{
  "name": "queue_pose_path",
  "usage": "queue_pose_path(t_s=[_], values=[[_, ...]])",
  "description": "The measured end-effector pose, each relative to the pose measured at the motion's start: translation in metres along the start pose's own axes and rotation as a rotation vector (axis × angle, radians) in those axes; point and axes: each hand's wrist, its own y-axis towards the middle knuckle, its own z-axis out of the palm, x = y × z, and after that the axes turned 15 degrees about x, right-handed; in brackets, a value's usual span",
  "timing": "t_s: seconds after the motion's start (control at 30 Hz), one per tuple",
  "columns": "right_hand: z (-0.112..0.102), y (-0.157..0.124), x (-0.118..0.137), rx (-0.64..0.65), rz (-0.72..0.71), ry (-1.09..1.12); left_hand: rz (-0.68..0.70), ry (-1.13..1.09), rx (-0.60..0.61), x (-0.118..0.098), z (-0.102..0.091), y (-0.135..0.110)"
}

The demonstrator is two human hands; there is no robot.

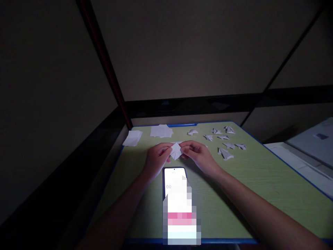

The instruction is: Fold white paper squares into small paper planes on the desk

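My grip pinched a small folded white paper (176, 151) from both sides, thumbs toward me: my left hand (157, 158) on its left edge, my right hand (199, 156) on its right, neither clearly nearer. The paper was tilted up between my fingertips, one corner aimed down toward me. Just nearer me lay the lit phone (179, 206); white sheets (161, 131) sat beyond to the left, folded pieces (225, 153) beyond to the right. The green tabletop (260, 180) gave room rightward, its blue front edge (223, 241) well apart from my hands.

"00" on ph. scrn (175, 198)
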Motion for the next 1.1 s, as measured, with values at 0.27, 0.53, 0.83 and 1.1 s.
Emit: queue_pose_path(t_s=[0.27,0.53,0.83,1.1], values=[[-0.0004,0.0014,-0.0025,-0.06,-0.047,-0.011,0.04,-0.017,0.043,0.0066,0.0011,0.0016],[-0.001,-0.0006,-0.0034,0.003,-0.059,-0.125,0.026,0.002,0.035,0.0075,-0.0012,0.0012],[-0.0037,-0.0012,-0.0051,-0.016,-0.033,-0.185,0.034,-0.097,0.093,0.0092,0.0,0.001],[-0.0027,-0.0011,-0.0085,-0.065,-0.036,-0.179,0.024,-0.078,0.065,0.0029,-0.0021,0.001]])
